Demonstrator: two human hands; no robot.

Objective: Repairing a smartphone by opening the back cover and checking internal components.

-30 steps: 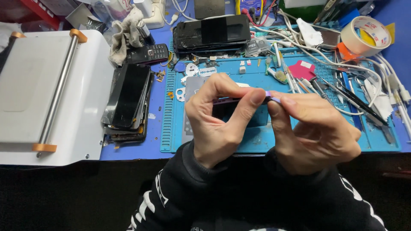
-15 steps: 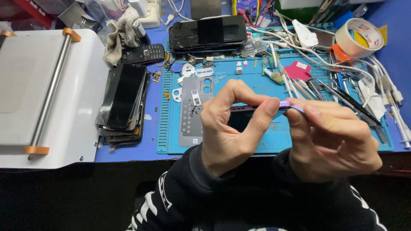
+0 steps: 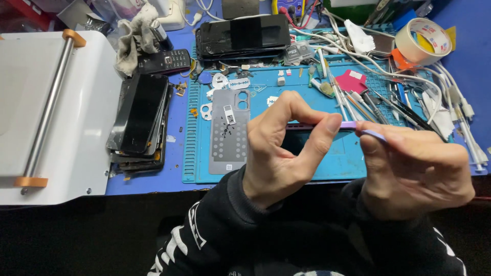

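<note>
Far left lay a white laminating machine with a steel roller bar; beside it, a stack of dark phone screens rested on the blue bench. On the teal work mat a grey phone back cover lay flat, camera cut-outs toward the far edge. Above the mat, the left hand pinched a slim lilac-edged phone frame between thumb and curled forefinger — a closed, grasping hold. The right hand gripped the frame's other end, fingers folded over it; what else it held, if anything, could not be told. The frame was held in the air, in front of the chest and clear of the mat. Its long axis ran left to right, nearly level, thin edge facing the camera; which end was the top could not be told. Judged from the grip, the work would go best with even pressure along the edge and no twisting — a thin frame bends readily. At far right stood a roll of tape among white cables.
</note>
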